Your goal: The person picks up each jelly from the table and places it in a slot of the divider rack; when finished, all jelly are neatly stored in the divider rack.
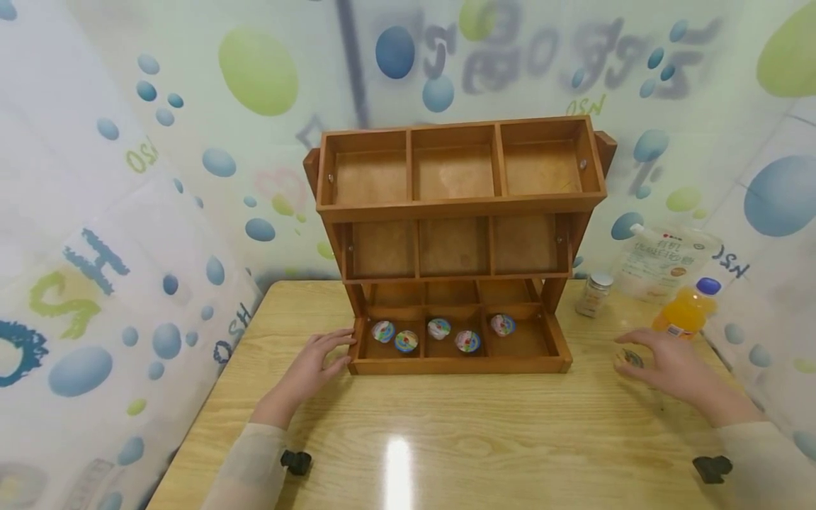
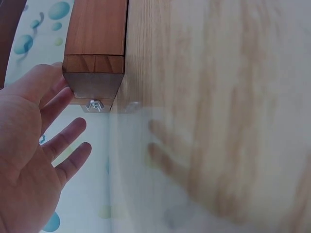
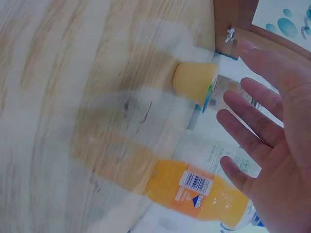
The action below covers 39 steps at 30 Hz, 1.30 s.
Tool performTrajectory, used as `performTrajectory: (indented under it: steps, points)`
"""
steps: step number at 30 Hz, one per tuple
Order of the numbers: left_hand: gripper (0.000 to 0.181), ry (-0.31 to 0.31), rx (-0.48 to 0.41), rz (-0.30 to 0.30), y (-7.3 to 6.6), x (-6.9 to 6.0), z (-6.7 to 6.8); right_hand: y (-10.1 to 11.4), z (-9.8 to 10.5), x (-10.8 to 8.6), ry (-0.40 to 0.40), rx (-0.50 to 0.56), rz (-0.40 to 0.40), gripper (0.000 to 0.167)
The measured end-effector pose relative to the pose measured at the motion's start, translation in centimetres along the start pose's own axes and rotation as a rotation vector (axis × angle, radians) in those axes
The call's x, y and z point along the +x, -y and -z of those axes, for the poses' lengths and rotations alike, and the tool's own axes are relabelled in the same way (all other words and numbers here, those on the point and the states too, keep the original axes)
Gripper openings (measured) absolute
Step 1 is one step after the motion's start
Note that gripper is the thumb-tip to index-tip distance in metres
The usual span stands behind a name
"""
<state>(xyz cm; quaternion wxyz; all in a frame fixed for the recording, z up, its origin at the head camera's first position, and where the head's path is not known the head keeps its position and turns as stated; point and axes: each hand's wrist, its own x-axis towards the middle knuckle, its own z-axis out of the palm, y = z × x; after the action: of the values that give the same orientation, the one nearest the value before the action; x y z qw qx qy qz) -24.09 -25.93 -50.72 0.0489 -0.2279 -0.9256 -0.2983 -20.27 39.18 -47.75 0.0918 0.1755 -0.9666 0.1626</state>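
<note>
A brown wooden three-tier rack (image 1: 459,210) stands on the table, each tier split into three compartments. Its bottom tier holds several small lidded jelly cups: two on the left, two in the middle, one cup (image 1: 503,325) on the right. At the rack's lower left end, my left hand (image 1: 312,365) touches the wooden frame (image 2: 97,34) with its fingers extended. To the right of the rack, my right hand (image 1: 676,361) is spread above another jelly cup (image 1: 632,358). In the right wrist view, that yellowish cup (image 3: 194,80) stands upright on the table, apart from the fingers.
An orange juice bottle (image 1: 683,313) with a blue cap stands just behind my right hand. A small jar (image 1: 593,296) and a white spouted pouch (image 1: 666,262) are near the table's back right edge. Patterned sheets surround the table (image 1: 484,432).
</note>
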Motion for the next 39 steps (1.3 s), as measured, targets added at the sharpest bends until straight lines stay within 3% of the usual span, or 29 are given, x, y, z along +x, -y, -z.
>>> performTrajectory:
  steps: [7,23,31,39]
  points:
    - [0.039,-0.002,0.003,0.001,0.0,0.0,0.0,-0.7,0.0,-0.6,0.082,0.003,-0.020,0.054]
    - [0.039,-0.008,0.002,0.009,-0.2,-0.1,-0.1,-1.1,-0.3,-0.7,0.085,0.008,-0.023,0.050]
    - [0.040,-0.001,0.004,0.019,-0.2,-0.1,-0.1,0.5,0.2,0.3,0.068,0.016,-0.017,0.046]
    - [0.039,-0.007,0.003,0.014,-0.2,-0.1,-0.1,3.2,0.5,2.3,0.020,0.032,0.066,0.041]
